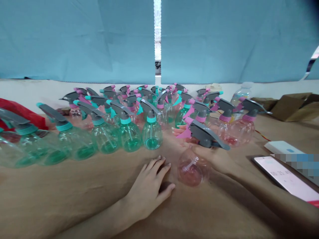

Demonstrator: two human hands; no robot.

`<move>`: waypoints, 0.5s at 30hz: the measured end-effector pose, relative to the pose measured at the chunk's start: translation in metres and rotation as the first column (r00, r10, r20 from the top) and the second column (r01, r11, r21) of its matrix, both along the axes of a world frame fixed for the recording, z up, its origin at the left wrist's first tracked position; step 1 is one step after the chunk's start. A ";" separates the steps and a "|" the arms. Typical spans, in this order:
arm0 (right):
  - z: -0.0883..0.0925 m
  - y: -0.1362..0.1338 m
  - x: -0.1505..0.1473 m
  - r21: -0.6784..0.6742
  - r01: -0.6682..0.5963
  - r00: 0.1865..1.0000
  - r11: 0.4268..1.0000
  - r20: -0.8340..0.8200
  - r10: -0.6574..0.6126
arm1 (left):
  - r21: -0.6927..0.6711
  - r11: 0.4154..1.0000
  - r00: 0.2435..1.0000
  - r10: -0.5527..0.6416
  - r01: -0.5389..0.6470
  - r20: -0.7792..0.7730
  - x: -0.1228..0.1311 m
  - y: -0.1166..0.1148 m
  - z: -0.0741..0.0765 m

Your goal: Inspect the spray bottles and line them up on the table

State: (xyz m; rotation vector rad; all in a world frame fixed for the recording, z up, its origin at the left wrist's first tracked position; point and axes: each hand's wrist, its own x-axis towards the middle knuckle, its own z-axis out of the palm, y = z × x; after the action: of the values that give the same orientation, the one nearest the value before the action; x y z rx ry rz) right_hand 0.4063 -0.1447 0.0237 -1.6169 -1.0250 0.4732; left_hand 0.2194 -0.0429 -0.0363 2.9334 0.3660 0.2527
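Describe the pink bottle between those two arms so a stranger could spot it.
On the brown table, find the lit phone at the right. Look left past the person's right forearm to a see-through pink bottle. Unlike the other pink bottles, it sits nearest the camera, in front of them all.

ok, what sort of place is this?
Likely a small workshop or packing station, though I can't be sure: dozens of pink- and green-trimmed trigger spray bottles stand massed on a brown tabletop, with a phone showing timer-like digits at the right.
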 end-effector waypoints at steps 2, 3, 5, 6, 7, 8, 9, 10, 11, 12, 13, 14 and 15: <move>-0.002 0.000 0.000 -0.011 0.012 1.000 1.000 -0.003 -0.012 | 0.005 1.000 1.000 0.002 -0.002 0.000 0.000 0.000 0.000; -0.004 0.000 0.001 -0.014 0.023 1.000 1.000 -0.005 -0.024 | 0.008 1.000 1.000 0.004 -0.004 -0.003 0.000 0.000 -0.001; -0.007 0.000 0.003 -0.016 0.036 0.999 0.999 -0.014 -0.036 | 0.010 1.000 1.000 0.007 -0.007 -0.012 0.000 0.000 -0.001; -0.009 0.000 0.003 -0.017 0.042 0.999 0.999 -0.019 -0.042 | 0.010 1.000 1.000 0.007 -0.007 -0.017 0.000 0.000 -0.001; -0.011 0.000 0.004 -0.018 0.046 0.999 0.999 -0.025 -0.047 | 0.009 1.000 1.000 0.009 -0.009 -0.021 0.000 0.000 -0.001; -0.012 0.001 0.005 -0.019 0.050 0.998 0.999 -0.031 -0.050 | 0.009 1.000 1.000 0.008 -0.008 -0.024 0.000 0.000 -0.001; -0.013 0.001 0.005 -0.020 0.052 0.998 0.998 -0.037 -0.053 | 0.010 1.000 1.000 0.009 -0.008 -0.026 0.000 0.000 -0.001; -0.014 0.001 0.006 -0.021 0.056 0.997 0.998 -0.047 -0.057 | 0.010 1.000 1.000 0.009 -0.009 -0.030 0.000 0.000 -0.001; -0.014 0.002 0.006 -0.018 0.063 0.996 0.998 -0.059 -0.064 | 0.011 1.000 0.999 0.012 -0.011 -0.033 0.000 0.000 0.000; -0.014 0.002 0.006 -0.016 0.065 0.995 0.998 -0.068 -0.066 | 0.012 1.000 0.999 0.014 -0.014 -0.035 0.000 0.000 0.000; -0.014 0.002 0.005 -0.014 0.064 0.995 0.998 -0.075 -0.065 | 0.012 1.000 0.999 0.015 -0.015 -0.034 0.000 0.000 0.000; -0.013 0.001 0.005 -0.014 0.066 0.995 0.998 -0.076 -0.067 | 0.011 1.000 0.999 0.014 -0.014 -0.029 0.000 0.000 0.000; -0.012 0.001 0.004 -0.015 0.067 0.995 0.998 -0.073 -0.067 | 0.010 1.000 1.000 0.011 -0.011 -0.022 0.000 0.000 0.000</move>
State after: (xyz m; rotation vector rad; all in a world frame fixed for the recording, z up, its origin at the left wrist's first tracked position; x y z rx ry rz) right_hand 0.4108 -0.1437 0.0117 -1.6277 -0.9116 0.4912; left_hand 0.2196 -0.0432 -0.0363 2.9474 0.3848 0.2238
